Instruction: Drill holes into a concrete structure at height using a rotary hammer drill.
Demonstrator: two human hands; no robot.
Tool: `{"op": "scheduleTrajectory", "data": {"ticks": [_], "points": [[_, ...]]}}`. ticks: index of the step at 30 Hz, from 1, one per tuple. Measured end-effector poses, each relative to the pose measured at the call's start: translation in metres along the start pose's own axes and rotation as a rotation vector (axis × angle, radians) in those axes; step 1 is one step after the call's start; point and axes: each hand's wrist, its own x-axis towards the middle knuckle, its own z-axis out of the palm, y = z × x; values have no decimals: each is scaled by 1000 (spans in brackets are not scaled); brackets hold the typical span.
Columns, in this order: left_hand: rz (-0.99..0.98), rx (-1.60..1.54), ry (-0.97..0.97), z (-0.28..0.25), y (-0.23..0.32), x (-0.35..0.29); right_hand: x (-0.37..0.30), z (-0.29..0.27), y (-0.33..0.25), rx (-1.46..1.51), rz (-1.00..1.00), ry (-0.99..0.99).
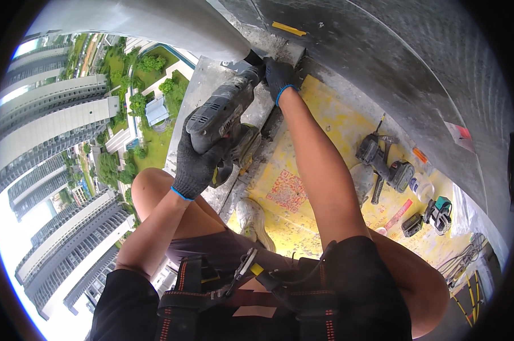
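My left hand (200, 162), in a dark grey work glove with a blue cuff, is wrapped round the rear handle of a dusty cordless rotary hammer drill (220, 111). A battery pack hangs below the drill's body. The drill's nose points away from me, toward the foot of a grey rounded column (183, 25) above the concrete ledge (211, 79). My right hand (281, 77), gloved the same way, is closed at the drill's front end. Its fingertips are partly hidden there, and the drill's tip cannot be made out.
Left of the ledge is a long drop to lawns and tower blocks (58, 122). A dusty yellow board (313, 131) lies underfoot. On it are a cordless drill (376, 153), a hammer (377, 190) and a teal-and-black tool (438, 215). A dark grey wall (393, 74) curves along the right.
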Motion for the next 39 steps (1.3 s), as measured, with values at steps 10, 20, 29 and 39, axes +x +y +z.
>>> {"op": "scheduleTrajectory", "data": {"ticks": [10,20,29,39], "points": [[74,8,-94,-6,3,5,-19,1,-8,272,104,-81],[-36,-71,-59,-3,-2,0,-24,-6,-24,-297,-12,129],[95,49,-75,-4,-12,6,52,20,51,128,-37,56],[11,10,22,-5,-17,0,46,42,62,-192,-218,7]]}}
